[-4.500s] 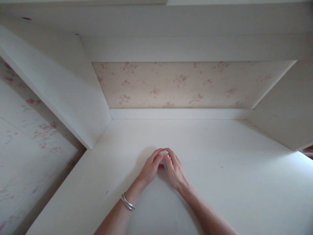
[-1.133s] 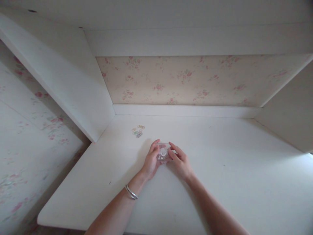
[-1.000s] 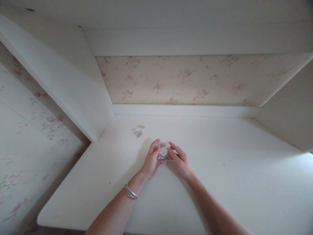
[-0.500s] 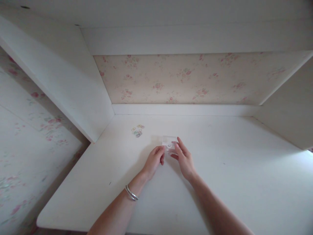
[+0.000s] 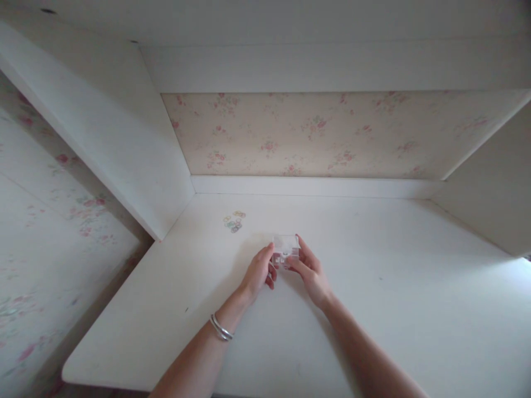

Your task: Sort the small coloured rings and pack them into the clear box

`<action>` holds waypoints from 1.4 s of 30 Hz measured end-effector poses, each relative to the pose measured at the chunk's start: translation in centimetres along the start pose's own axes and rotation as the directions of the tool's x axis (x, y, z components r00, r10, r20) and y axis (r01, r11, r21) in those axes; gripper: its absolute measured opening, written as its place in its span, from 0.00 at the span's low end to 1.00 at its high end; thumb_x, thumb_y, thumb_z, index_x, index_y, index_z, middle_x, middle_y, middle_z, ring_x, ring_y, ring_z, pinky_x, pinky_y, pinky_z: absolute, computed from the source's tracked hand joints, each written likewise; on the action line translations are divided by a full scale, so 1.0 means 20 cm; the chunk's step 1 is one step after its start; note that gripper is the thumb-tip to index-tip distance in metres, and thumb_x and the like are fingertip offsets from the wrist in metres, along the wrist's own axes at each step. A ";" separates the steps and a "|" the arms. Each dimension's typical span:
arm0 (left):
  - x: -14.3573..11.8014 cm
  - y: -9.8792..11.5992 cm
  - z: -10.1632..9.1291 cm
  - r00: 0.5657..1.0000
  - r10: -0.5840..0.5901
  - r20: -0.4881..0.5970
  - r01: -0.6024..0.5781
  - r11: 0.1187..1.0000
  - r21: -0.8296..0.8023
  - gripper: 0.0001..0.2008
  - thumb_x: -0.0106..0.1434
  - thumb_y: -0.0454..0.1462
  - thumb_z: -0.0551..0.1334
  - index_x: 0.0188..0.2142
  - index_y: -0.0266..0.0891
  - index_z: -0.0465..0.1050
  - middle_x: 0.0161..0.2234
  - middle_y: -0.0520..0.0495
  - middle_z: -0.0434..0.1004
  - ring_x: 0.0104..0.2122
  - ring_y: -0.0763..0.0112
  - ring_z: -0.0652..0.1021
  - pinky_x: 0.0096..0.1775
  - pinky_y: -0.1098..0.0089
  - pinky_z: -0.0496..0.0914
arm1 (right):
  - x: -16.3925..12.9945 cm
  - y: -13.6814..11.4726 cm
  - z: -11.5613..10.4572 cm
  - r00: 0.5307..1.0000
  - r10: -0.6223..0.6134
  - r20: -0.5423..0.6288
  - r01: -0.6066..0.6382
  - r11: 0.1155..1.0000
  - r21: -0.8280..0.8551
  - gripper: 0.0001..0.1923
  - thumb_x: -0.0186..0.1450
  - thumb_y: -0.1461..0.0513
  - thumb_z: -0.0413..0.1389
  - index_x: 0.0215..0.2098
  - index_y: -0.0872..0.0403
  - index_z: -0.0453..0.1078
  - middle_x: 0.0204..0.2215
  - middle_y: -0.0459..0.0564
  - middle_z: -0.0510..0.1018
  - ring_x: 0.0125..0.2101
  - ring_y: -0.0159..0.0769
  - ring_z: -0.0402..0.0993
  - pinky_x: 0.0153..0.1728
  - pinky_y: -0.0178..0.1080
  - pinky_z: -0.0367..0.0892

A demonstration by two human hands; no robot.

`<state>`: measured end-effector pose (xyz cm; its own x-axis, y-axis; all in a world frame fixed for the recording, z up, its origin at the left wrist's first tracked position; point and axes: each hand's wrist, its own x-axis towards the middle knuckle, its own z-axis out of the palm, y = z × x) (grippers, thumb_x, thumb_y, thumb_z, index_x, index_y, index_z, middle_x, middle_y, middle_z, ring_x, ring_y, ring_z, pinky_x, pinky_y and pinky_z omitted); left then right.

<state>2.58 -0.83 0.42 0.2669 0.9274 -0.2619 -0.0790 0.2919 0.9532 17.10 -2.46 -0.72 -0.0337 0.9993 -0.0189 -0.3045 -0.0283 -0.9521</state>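
A small clear plastic box (image 5: 285, 243) is held between both hands above the white desk (image 5: 357, 320). My left hand (image 5: 259, 271) grips its left side, thumb on the edge and the other fingers curled below. Around the right side is my right hand (image 5: 310, 272), its thumb across the front and its fingers behind. Through the see-through wall some fingers show; whether anything small lies inside I cannot tell. Beyond my left hand, a loose cluster of small coloured rings (image 5: 234, 222), yellow, green, pink and dark, lies on the desk.
White side panels (image 5: 124, 138) rise at the left and right of the desk, with a shelf (image 5: 290, 63) overhead. Flowered wallpaper (image 5: 286, 132) covers the back. A tiny dark mark (image 5: 186, 310) shows on the desk at left.
The clear box has come slightly nearer and turned its front more towards me. My right thumb has moved down across its front, and my left thumb has shifted up its left edge.
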 end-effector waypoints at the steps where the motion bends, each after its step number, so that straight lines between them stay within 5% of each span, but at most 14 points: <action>1: 0.00 0.00 0.00 1.000 -0.013 -0.011 0.013 0.999 0.046 0.31 0.57 0.60 0.48 0.38 0.35 0.69 0.20 0.53 0.66 0.14 0.77 0.66 0.13 0.77 0.59 | -0.01 0.00 0.01 0.999 0.022 0.026 -0.023 1.000 0.014 0.38 0.57 0.53 0.60 0.63 0.47 0.51 0.44 0.50 0.74 0.41 0.39 0.72 0.41 0.43 0.68; 6: -0.01 -0.02 0.01 0.996 0.042 -0.081 -0.026 0.979 0.200 0.30 0.58 0.61 0.47 0.35 0.36 0.67 0.17 0.54 0.66 0.12 0.75 0.67 0.12 0.76 0.59 | -0.01 0.00 0.04 0.996 0.087 -0.026 -0.088 0.995 -0.037 0.25 0.59 0.46 0.54 0.47 0.53 0.66 0.30 0.48 0.75 0.30 0.36 0.72 0.30 0.37 0.67; 12: -0.02 -0.05 0.02 0.990 0.090 -0.111 -0.061 0.968 0.242 0.28 0.59 0.59 0.48 0.32 0.37 0.66 0.18 0.53 0.66 0.12 0.77 0.67 0.12 0.77 0.58 | 0.01 0.02 0.03 0.991 0.077 -0.107 -0.089 0.990 -0.109 0.21 0.58 0.45 0.54 0.35 0.54 0.67 0.20 0.41 0.67 0.20 0.28 0.63 0.19 0.30 0.58; 16: -0.02 -0.05 0.02 0.985 0.086 -0.147 -0.052 0.974 0.221 0.27 0.58 0.60 0.48 0.32 0.37 0.66 0.20 0.53 0.67 0.12 0.78 0.66 0.11 0.78 0.56 | 0.01 0.01 0.04 0.991 0.113 -0.074 -0.119 0.989 -0.083 0.20 0.60 0.46 0.53 0.39 0.53 0.67 0.23 0.42 0.68 0.21 0.28 0.65 0.20 0.31 0.62; 22: 0.01 -0.03 0.00 0.969 0.089 -0.229 -0.070 0.993 0.090 0.31 0.59 0.61 0.45 0.38 0.37 0.66 0.19 0.53 0.67 0.13 0.76 0.68 0.12 0.77 0.56 | -0.02 0.01 0.05 0.985 0.173 -0.013 -0.173 0.972 -0.160 0.33 0.59 0.47 0.55 0.60 0.47 0.55 0.26 0.43 0.70 0.18 0.29 0.67 0.17 0.34 0.65; 27: 0.03 -0.03 -0.01 0.975 0.097 -0.202 -0.096 0.995 0.014 0.33 0.60 0.61 0.42 0.45 0.37 0.62 0.21 0.53 0.68 0.13 0.77 0.67 0.13 0.77 0.56 | 0.02 0.00 0.01 0.990 0.078 -0.121 -0.099 0.980 -0.172 0.30 0.58 0.47 0.56 0.54 0.51 0.62 0.25 0.42 0.69 0.16 0.27 0.65 0.14 0.33 0.63; 31: 0.04 -0.05 -0.02 0.975 0.120 -0.187 -0.131 0.990 -0.046 0.27 0.62 0.59 0.44 0.47 0.41 0.58 0.27 0.54 0.68 0.13 0.80 0.67 0.14 0.78 0.56 | 0.13 -0.10 -0.21 0.948 0.040 -0.315 -0.102 0.978 -0.184 0.26 0.57 0.50 0.57 0.52 0.50 0.64 0.29 0.44 0.72 0.16 0.26 0.66 0.16 0.33 0.66; 36: 0.04 -0.05 -0.02 0.982 0.121 -0.146 -0.122 0.993 0.004 0.21 0.64 0.53 0.46 0.45 0.41 0.57 0.27 0.55 0.67 0.14 0.80 0.66 0.14 0.78 0.56 | 0.24 -0.25 -0.71 0.857 0.055 -0.512 -0.157 0.975 -0.157 0.11 0.60 0.57 0.55 0.39 0.53 0.69 0.28 0.45 0.71 0.18 0.26 0.68 0.20 0.32 0.70; 42: 0.03 -0.03 -0.01 0.989 0.096 -0.114 -0.091 0.995 0.048 0.17 0.64 0.49 0.48 0.45 0.41 0.58 0.27 0.55 0.66 0.14 0.81 0.66 0.14 0.79 0.56 | 0.23 -0.36 -1.14 0.691 -0.002 -0.723 -0.271 0.927 -0.261 0.04 0.59 0.65 0.54 0.33 0.53 0.68 0.26 0.46 0.70 0.18 0.27 0.66 0.20 0.31 0.71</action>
<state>2.65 -0.35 -0.39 0.1470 0.9717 -0.1848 -0.0570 0.1948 0.9792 40.90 2.86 -0.96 0.6657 0.7092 -0.2321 -0.0249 -0.2897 -0.9568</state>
